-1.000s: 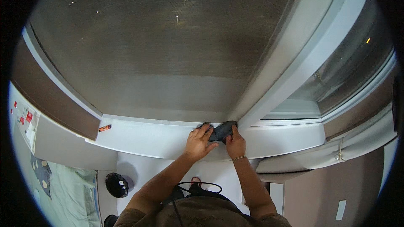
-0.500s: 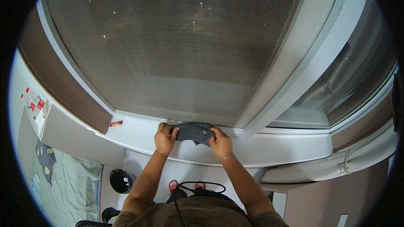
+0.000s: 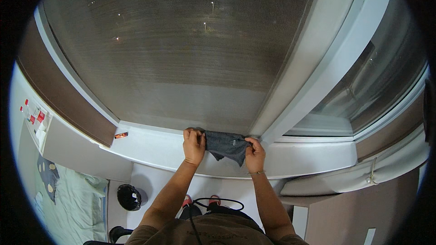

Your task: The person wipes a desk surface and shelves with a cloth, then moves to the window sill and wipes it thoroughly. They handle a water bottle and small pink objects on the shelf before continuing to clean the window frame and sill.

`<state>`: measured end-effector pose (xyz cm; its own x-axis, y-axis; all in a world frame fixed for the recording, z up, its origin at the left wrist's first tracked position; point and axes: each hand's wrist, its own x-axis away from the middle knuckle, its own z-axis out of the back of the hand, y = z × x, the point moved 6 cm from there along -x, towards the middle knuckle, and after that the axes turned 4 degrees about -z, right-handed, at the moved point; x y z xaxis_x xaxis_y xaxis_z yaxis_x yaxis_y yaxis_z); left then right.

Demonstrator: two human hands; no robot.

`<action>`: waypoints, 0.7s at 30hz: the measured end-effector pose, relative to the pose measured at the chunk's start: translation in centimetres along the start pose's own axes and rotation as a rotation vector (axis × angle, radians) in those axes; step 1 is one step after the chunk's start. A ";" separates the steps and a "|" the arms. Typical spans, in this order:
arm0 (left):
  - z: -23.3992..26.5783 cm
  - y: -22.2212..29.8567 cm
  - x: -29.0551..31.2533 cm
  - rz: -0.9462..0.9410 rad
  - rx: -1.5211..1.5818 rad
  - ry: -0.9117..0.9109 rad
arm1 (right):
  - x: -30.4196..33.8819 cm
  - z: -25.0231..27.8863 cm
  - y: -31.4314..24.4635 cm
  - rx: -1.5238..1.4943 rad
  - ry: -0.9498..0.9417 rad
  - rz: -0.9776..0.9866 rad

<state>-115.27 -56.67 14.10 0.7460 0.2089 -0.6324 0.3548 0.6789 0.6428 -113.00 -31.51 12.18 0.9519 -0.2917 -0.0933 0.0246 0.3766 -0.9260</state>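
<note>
A dark grey cloth [image 3: 225, 145] is stretched between my two hands, over the white windowsill [image 3: 154, 147] and close to the bottom of the window screen. My left hand [image 3: 194, 147] pinches its left end with curled fingers. At the upper right corner, my right hand [image 3: 255, 154] grips it between thumb and fingers. The cloth's lower edge hangs loose, with a pointed flap near the left and a longer droop near my right hand.
The large screened window [image 3: 181, 63] rises beyond the sill, with a white frame post [image 3: 327, 59] at right. A small orange item [image 3: 121, 135] lies on the sill's left. A black bin [image 3: 129, 197] stands on the floor near a bed [image 3: 77, 199]. A tied-back curtain [image 3: 354, 177] hangs at right.
Both hands have shifted to the right along the sill with the cloth. The cloth now hangs more open and lower, especially by my right hand.
</note>
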 end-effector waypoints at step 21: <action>1.7 1.0 1.9 -0.275 -0.322 -0.419 | 0.8 -4.8 -3.1 0.442 -0.164 0.451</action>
<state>-112.49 -56.84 14.26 0.8328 -0.2563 -0.4906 0.4268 0.8618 0.2742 -113.80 -37.18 13.23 0.9316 0.1042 -0.3482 -0.2980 0.7673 -0.5678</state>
